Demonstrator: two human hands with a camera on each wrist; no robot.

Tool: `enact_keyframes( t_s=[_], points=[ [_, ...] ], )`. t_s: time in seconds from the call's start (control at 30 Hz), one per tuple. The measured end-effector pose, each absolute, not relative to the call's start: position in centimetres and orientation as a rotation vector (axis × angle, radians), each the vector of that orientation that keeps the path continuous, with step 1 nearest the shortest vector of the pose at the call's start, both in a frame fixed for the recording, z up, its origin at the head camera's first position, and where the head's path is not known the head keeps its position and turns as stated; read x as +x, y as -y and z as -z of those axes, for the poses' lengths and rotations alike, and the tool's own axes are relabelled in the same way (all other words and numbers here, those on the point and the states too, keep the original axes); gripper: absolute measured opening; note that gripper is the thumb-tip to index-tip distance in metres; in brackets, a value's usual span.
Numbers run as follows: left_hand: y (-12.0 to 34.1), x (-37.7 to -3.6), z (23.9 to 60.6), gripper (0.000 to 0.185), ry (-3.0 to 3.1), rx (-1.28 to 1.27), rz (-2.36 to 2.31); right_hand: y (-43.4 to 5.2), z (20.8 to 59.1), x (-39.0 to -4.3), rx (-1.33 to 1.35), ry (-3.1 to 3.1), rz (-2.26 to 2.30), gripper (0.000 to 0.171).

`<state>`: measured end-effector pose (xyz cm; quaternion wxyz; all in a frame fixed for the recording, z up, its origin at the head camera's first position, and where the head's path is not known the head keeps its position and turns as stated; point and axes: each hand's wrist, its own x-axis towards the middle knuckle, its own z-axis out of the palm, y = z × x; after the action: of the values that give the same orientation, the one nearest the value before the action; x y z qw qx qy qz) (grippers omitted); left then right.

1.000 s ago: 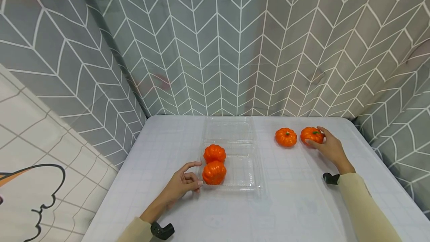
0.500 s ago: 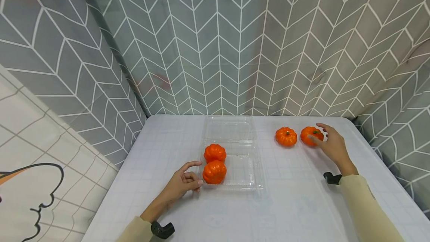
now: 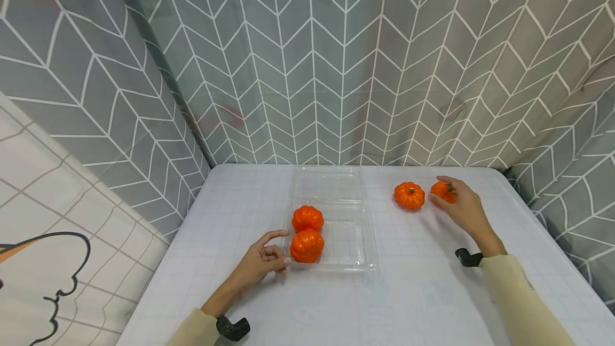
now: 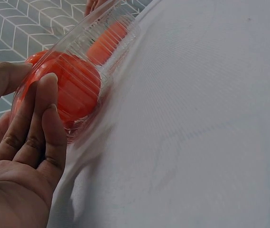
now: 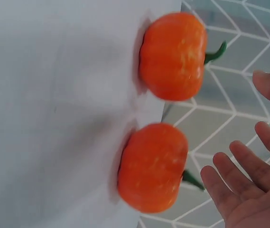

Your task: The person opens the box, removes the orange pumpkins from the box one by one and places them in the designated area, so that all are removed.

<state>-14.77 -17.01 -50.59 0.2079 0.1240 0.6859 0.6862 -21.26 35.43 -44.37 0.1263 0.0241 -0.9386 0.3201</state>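
A clear plastic clamshell container (image 3: pixel 346 239) lies with its lid (image 3: pixel 326 185) folded back. Two orange toy pumpkins, a rear one (image 3: pixel 307 219) and a front one (image 3: pixel 307 245), sit along its left side. My left hand (image 3: pixel 261 260) touches the container's left side, index finger extended and other fingers bent; in the left wrist view its fingertips (image 4: pixel 51 83) rest near the clear wall. My right hand (image 3: pixel 463 207) hovers over the right pumpkin (image 3: pixel 443 192), fingers spread, partly hiding it. Beside it sits another green-stemmed pumpkin (image 3: pixel 409 196). The right wrist view shows a gap between the palm (image 5: pixel 258 204) and both pumpkins.
The white table (image 3: pixel 336 308) has rounded back corners. A grey patterned curtain (image 3: pixel 326 68) hangs behind it and along its sides. A black wrist device (image 3: pixel 233 329) is worn on the left arm, another (image 3: pixel 468 258) on the right.
My right hand first touched the right pumpkin, drew slightly off to the right, and has now come back left over it. My left hand and the container stay in place.
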Motion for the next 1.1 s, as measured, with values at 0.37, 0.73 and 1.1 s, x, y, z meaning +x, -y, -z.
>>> enact_keyframes(
  t_s=[0.37, 0.73, 1.1],
  points=[
    [17.0, -14.8, 50.8, 0.073, -1.894, 0.368, -1.917, -33.0, 44.0, -20.5, 0.253, 2.695, -0.961, 0.056],
    [17.0, -14.8, 50.8, 0.072, -1.893, 0.339, -1.921, -29.4, 43.6, -20.2, 0.401, 2.68, -1.013, 0.053],
    [17.0, -14.7, 50.7, 0.071, -1.907, 0.345, -1.917, -26.3, 43.2, -19.9, 0.545, 2.646, -1.014, 0.056]
  ],
)
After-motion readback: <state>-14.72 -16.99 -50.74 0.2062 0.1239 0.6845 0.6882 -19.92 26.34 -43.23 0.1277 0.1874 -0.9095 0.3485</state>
